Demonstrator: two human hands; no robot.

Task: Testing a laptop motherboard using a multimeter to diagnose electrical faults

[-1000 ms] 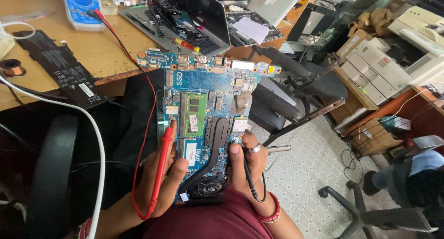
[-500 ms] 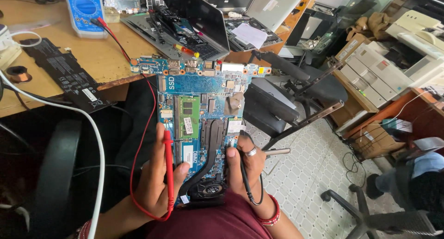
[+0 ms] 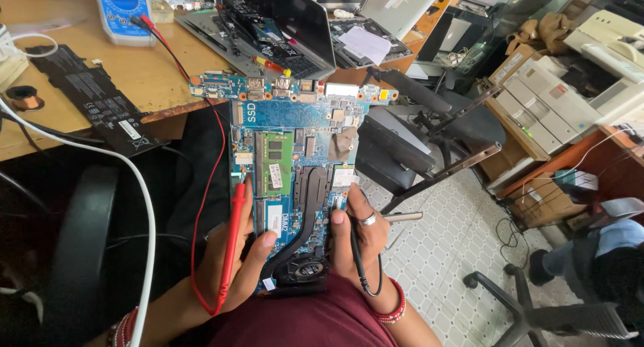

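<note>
Hands: left (image 3: 235, 256) grips one red probe (image 3: 235, 233), right (image 3: 355, 236) one black probe (image 3: 354, 250), on one motherboard (image 3: 295, 152).

Black probe's tip (image 3: 333, 201) hidden behind right hand (image 3: 355, 236) — board's lower edge (image 3: 295, 290) covered by shirt.

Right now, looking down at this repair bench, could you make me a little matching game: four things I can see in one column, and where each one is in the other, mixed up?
Things:
1. red probe
2. black probe
3. blue meter
4. flat black battery

Places:
A. lying on the wooden desk, left of the circuit board
B. in the left hand, along the board's left edge
C. at the far edge of the desk, leads plugged in
D. in the right hand, tip near the board's right side

Pairs: 1-B, 2-D, 3-C, 4-A
</note>
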